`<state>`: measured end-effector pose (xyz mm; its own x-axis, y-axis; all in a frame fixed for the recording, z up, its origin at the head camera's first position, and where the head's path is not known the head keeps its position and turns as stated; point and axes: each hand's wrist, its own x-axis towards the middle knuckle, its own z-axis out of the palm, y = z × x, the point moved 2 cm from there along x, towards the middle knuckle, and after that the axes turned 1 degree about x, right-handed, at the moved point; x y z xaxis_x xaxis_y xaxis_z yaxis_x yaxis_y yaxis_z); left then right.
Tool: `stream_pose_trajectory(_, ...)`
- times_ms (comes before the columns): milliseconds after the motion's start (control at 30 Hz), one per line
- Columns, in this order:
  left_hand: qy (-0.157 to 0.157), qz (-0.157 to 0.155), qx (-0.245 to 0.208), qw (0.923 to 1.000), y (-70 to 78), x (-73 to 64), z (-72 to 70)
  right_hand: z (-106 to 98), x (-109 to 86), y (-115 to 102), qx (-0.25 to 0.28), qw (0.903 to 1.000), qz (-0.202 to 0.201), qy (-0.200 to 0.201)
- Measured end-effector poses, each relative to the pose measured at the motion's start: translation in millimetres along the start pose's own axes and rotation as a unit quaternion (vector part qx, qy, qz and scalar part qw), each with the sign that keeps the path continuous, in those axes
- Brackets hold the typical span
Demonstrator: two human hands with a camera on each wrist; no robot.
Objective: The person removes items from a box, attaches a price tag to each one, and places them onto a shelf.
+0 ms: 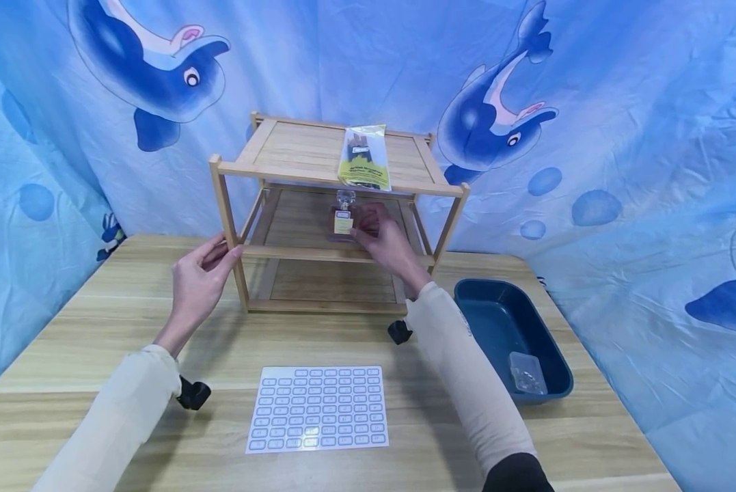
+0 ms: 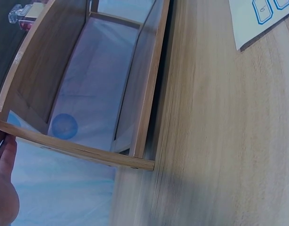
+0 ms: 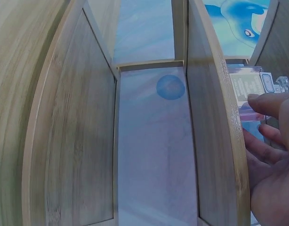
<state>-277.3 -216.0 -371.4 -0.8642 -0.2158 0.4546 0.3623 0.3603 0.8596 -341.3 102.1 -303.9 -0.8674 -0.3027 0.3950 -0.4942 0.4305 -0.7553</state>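
A three-tier wooden shelf rack (image 1: 337,253) stands on the table. My left hand (image 1: 201,277) holds its left front post, thumb in front and fingers behind; in the left wrist view only part of that hand (image 2: 4,188) shows at the left edge. On the middle tier, my right hand (image 1: 385,238) pinches a clear perfume bottle (image 1: 342,222) with a faceted stopper and a pale label. The right wrist view shows the thumb on the label side of the bottle (image 3: 248,89). The bottle stands upright near the tier's front edge.
A packet with dark sticks and a yellow lower part (image 1: 364,157) lies on the top tier. A sheet of numbered labels (image 1: 318,410) lies on the table in front. At right, a dark blue bin (image 1: 487,321) holds a small clear plastic box (image 1: 527,373). Blue dolphin-print curtains hang behind.
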Motion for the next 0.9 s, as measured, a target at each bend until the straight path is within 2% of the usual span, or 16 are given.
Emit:
stream_pose_trajectory(200, 0.002, 0.0, -0.008, 1.0, -0.6, -0.7, 1.1, -3, -5.5, 0, 0.006, 0.9999, 0.004, 0.011)
stream_pose_trajectory(367, 0.006, 0.002, -0.011, 0.9999, -1.6, -0.1, 2.1, -8, -14.2, -1, 0.002, 0.9994, -0.016, 0.032)
stream_pose_trajectory(667, 0.001, 0.0, -0.003, 1.0, -3.7, 1.5, 2.2, -18, -38.4, 1, 0.04, 0.9954, -0.031, 0.082)
stream_pose_trajectory(900, 0.002, 0.003, -0.002, 1.0, -2.5, 1.0, 1.5, -18, -59.2, 0, 0.035, 0.9943, -0.045, 0.09)
